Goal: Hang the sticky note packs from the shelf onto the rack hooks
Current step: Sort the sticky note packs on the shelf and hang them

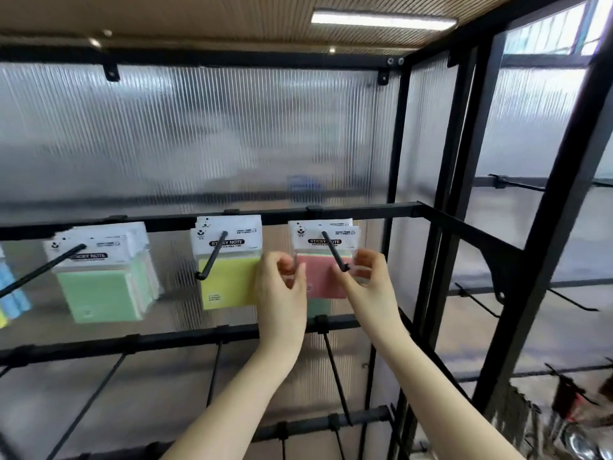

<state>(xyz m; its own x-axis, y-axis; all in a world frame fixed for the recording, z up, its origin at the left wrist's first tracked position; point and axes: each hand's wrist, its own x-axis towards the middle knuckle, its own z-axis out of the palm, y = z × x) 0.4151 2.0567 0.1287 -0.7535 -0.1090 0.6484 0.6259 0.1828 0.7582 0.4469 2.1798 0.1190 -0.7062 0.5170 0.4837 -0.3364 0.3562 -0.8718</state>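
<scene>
A pink sticky note pack [320,277] hangs on the right hook [335,251] of the black rack, with a green pack partly hidden behind it. My left hand [282,290] pinches the pack's left edge and my right hand [368,283] pinches its right edge. A yellow pack [227,280] hangs on the middle hook [212,257]. Several green packs [102,287] hang on the left hook [43,267].
Blue packs [13,293] show at the far left edge. Bare hooks [335,376] stick out from the lower rails. Ribbed translucent panels back the rack. A black frame post [547,260] stands at the right, with more hooks and dark items behind it.
</scene>
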